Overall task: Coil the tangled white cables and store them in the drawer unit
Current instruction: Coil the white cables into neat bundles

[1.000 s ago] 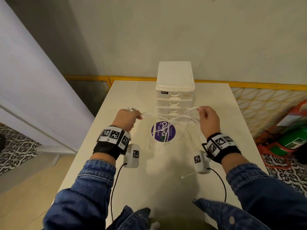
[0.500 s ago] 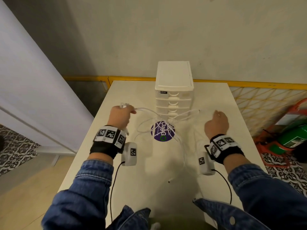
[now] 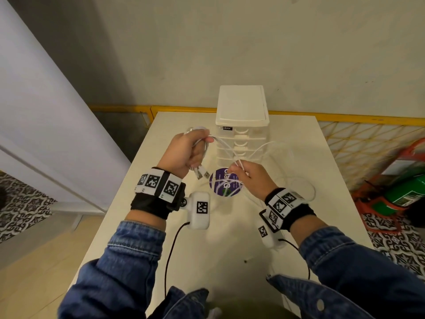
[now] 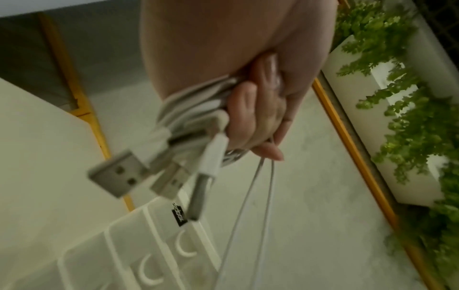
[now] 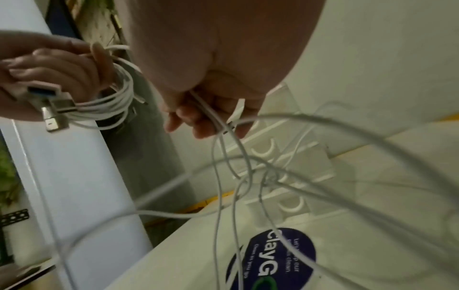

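My left hand (image 3: 186,153) is raised above the table and grips a coiled bundle of white cables (image 4: 188,115); several USB plugs (image 4: 119,176) stick out below its fist. In the right wrist view the same coil (image 5: 109,106) loops under the left hand's fingers (image 5: 54,72). My right hand (image 3: 250,178) pinches loose white cable strands (image 5: 218,125) just right of the left hand. More loose cable (image 3: 296,187) trails onto the table. The white drawer unit (image 3: 241,125) stands behind both hands, all its drawers closed.
A round purple sticker (image 3: 224,183) lies on the white table (image 3: 230,245) under the hands. A yellow rail (image 3: 345,116) runs behind the table. A red and green object (image 3: 404,192) sits on the floor at the right. A white panel (image 3: 46,125) stands at the left.
Both hands rose and came together. The left hand lifted its cable bundle towards the drawer unit. The right hand moved in from the right and took hold of loose strands above the sticker.
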Available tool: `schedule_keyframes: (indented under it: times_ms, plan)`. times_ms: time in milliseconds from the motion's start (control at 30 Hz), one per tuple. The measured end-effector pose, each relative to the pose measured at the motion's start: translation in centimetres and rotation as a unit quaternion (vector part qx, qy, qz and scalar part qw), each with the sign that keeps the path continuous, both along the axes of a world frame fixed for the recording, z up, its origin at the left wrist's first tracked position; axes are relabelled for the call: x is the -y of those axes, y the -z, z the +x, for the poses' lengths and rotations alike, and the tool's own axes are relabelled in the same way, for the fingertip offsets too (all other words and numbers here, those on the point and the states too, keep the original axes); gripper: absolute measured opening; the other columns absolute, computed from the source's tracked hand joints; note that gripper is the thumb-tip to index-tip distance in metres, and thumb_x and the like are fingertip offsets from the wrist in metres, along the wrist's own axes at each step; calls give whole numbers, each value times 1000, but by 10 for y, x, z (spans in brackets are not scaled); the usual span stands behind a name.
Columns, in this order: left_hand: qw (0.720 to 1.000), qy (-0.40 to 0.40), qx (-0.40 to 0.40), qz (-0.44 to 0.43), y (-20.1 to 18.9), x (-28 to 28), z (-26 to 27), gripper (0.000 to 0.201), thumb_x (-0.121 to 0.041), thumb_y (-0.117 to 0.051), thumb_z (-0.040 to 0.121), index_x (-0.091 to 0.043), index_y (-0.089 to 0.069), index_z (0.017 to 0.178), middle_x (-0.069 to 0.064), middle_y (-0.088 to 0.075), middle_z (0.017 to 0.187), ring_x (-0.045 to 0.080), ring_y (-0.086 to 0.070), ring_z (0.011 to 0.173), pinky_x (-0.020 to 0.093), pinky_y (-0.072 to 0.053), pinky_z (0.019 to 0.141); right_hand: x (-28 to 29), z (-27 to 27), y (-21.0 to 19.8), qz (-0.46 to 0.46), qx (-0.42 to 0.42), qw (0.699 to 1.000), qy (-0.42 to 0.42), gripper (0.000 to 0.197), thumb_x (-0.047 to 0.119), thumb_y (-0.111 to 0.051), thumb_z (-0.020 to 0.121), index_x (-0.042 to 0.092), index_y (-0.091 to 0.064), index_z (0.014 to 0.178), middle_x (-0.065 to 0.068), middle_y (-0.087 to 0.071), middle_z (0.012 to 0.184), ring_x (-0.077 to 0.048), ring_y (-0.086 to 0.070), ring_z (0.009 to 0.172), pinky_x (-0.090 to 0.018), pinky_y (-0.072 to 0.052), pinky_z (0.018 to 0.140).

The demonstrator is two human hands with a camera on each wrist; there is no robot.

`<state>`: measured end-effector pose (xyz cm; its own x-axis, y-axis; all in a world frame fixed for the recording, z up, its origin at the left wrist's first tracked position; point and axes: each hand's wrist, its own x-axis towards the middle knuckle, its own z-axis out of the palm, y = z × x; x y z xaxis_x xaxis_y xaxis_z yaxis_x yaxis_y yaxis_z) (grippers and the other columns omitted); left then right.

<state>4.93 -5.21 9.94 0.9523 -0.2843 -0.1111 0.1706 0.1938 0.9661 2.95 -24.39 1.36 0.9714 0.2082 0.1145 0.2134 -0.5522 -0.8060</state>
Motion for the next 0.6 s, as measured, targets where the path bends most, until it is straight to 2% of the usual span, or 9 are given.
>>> schedule_keyframes:
  times_ms: [67,100,167,233,333,400,467,533,600]
  plan:
    - [999,-26,5,-21,3,-8,3,31,-17,-41,96,-11,-55,68,-6,-28,37,8,-21,26,15,-19,31,7,1,-2,8,5,1000,9,19,25,-49,93,13,-61,83,-10,-60,71,-26,-56,69,-34,-43,69]
    - [999,-44,5,-23,5,-12,5,31,-18,-41,96,-12,-55,68,-6,-28,38,8,-22,27,16,-19,31,10,2,-6,26,2,999,20,17,24,-50,93,19,-58,79,-5,-57,67,-23,-54,65,-33,-43,68]
    - [996,-82,12,11,11,-17,7,29,-21,-45,94,-14,-56,69,-5,-30,40,10,-22,31,18,-20,33,16,5,-20,61,15,997,50,20,20,-52,92,27,-53,73,5,-51,62,-12,-48,58,-20,-42,62]
    - [993,-84,24,80,16,-15,4,29,-27,-50,93,-15,-57,67,-5,-32,42,12,-24,35,20,-21,35,20,10,-37,89,45,992,80,15,17,-51,92,23,-54,78,10,-50,62,-3,-45,54,-7,-40,55]
    - [980,24,28,197,18,1,-12,33,-36,-59,89,-19,-59,61,-5,-35,42,13,-26,38,23,-22,41,27,24,-59,159,92,972,147,7,16,-49,92,17,-55,88,8,-50,64,0,-45,53,-5,-42,56]
    - [961,116,29,248,18,16,-22,41,-32,-63,87,-21,-57,47,-7,-35,39,13,-26,38,25,-22,43,30,33,-66,174,113,962,177,7,16,-49,92,15,-56,89,8,-52,67,-3,-47,58,-9,-43,59]
    - [959,187,26,210,15,26,-29,45,-25,-62,89,-21,-52,46,-7,-31,37,12,-23,34,24,-18,41,32,38,-65,130,134,966,179,11,17,-49,92,12,-59,93,4,-58,76,-9,-51,66,-16,-42,63]
    - [967,236,11,94,9,30,-29,39,-24,-54,91,-18,-50,53,-8,-29,36,9,-20,29,19,-14,36,34,40,-53,40,130,978,155,18,21,-47,94,9,-60,95,-6,-63,83,-18,-55,73,-26,-43,68]
    - [962,273,-4,-28,1,31,-25,38,-25,-51,90,-12,-48,55,-10,-27,34,6,-20,25,15,-14,32,32,35,-38,-44,79,991,101,25,27,-43,95,10,-61,95,-9,-64,83,-22,-56,72,-30,-44,68]
